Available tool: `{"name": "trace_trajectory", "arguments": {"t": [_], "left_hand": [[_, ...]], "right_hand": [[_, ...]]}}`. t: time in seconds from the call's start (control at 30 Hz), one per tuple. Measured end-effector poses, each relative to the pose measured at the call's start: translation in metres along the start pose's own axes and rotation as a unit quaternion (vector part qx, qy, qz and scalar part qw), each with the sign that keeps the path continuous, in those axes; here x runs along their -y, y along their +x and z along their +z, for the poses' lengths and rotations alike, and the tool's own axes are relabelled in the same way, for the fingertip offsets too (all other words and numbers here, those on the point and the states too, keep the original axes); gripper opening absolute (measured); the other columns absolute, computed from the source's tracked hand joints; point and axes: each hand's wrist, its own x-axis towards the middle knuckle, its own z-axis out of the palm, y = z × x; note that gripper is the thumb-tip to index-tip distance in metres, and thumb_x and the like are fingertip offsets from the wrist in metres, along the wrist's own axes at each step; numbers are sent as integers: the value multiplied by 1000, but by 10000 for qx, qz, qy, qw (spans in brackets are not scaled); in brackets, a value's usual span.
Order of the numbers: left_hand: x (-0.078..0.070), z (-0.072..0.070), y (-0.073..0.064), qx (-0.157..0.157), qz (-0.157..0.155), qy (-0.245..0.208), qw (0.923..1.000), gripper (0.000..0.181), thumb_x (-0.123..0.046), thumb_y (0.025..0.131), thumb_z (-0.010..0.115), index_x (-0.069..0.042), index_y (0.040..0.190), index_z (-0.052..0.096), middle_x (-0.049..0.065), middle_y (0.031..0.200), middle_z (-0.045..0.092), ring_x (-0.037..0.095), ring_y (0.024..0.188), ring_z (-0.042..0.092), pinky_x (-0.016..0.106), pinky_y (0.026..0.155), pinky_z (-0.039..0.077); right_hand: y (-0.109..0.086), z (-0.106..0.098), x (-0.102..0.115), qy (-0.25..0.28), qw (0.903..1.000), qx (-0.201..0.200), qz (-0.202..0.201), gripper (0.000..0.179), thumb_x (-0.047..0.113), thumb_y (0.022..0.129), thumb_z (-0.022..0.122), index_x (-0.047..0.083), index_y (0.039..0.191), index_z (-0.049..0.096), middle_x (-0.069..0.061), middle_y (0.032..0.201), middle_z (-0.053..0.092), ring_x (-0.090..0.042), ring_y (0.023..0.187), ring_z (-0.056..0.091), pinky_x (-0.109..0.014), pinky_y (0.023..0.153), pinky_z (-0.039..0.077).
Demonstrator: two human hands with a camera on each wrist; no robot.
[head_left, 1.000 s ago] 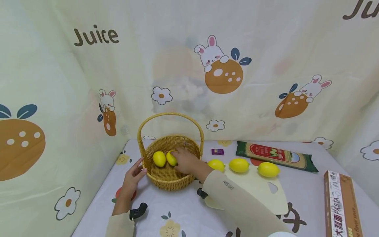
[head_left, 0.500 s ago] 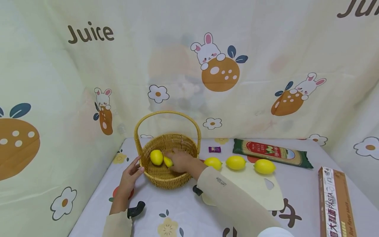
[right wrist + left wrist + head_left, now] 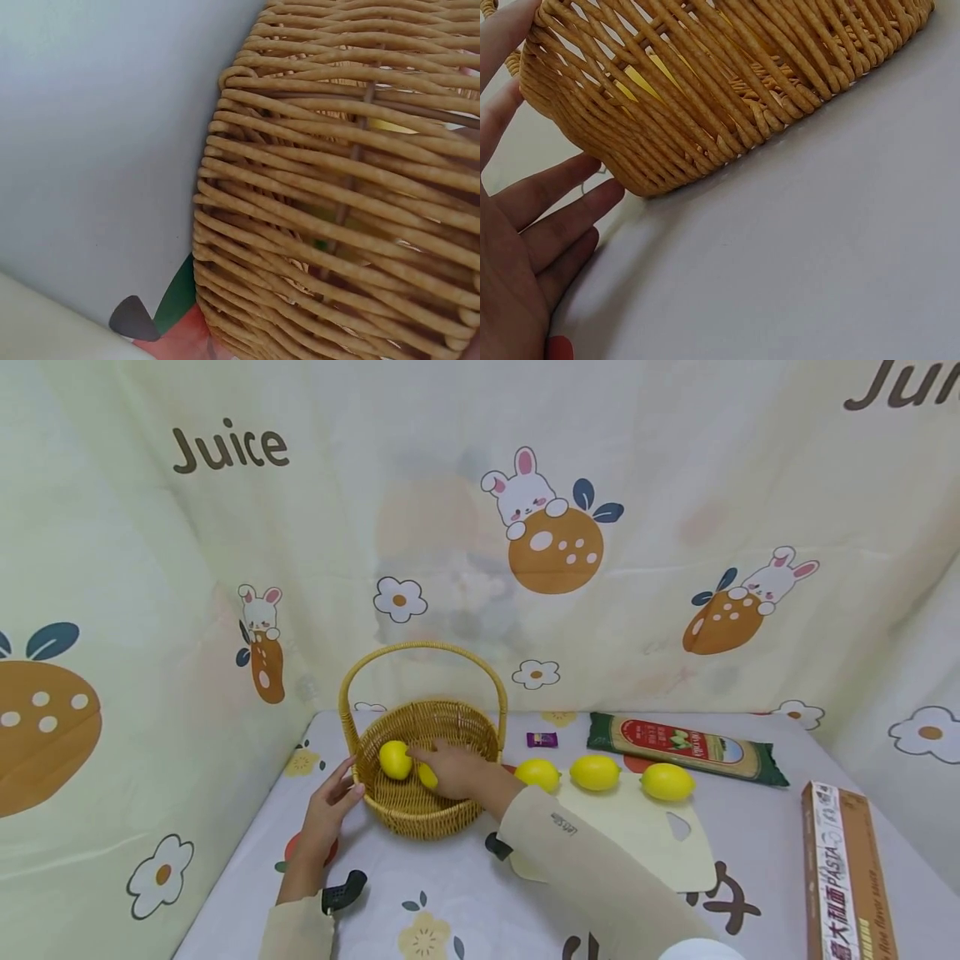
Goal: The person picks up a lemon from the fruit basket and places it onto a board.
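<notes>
Fingers of the right hand (image 3: 453,770) seem curled round a yellow oval lemon (image 3: 427,776), now lower in the brown wicker basket (image 3: 423,824) and more covered, so apparently nearly settled; the left hand (image 3: 328,808), fingers spread, touches the basket.

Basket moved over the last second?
No. In the head view, the basket keeps about the same gap to the purple packet, with no visible shift either way.
</notes>
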Motion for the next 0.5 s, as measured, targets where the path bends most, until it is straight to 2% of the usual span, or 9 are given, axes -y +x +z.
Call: {"name": "trace_trajectory", "arguments": {"t": [0.13,0.33,0.5], "left_hand": [[0,1,1,16,25,62,10000,63,-37,93,66,-29,150,40,21,144,45,40,133,39,61,106,28],[2,1,2,46,18,49,10000,63,-38,93,66,-30,150,40,21,143,47,39,133,39,61,106,28],[2,0,1,102,-3,-33,9999,63,-38,92,67,-30,149,41,20,143,47,38,133,39,60,106,28]], "right_hand": [[-4,-1,0,-77,9999,-17,-64,79,13,91,67,38,154,26,-12,150,37,-29,127,47,-46,101,42],[-13,-8,0,-342,9987,-150,-345,70,15,95,62,28,155,27,-10,151,37,-28,133,42,-44,107,36],[-26,-18,4,-572,9970,-138,-508,76,9,92,65,26,155,26,-10,152,36,-27,134,40,-42,106,37]]}}
